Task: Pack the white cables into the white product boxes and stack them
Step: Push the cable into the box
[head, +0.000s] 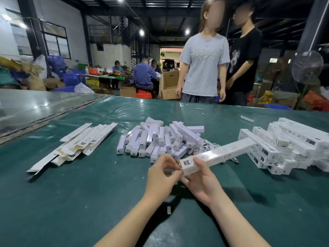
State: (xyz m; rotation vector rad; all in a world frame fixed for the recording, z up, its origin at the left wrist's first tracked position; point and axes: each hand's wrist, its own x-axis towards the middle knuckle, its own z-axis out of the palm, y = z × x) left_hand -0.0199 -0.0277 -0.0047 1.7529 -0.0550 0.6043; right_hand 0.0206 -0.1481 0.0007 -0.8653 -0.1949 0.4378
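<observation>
Right now the right hand [201, 180] grips the near end of a long white product box [219, 153], fingers curled round it, and the left hand [162, 173] pinches the flap at that same end. The box is held above the green table [89, 193], angled toward the far right. Just beyond lies a heap of short white pieces [160, 139], with white cables [206, 146] at its right edge. Stacked boxes [284, 143] sit right, flattened cartons [80, 141] left. Two people [204, 59] stand on the far side.
</observation>
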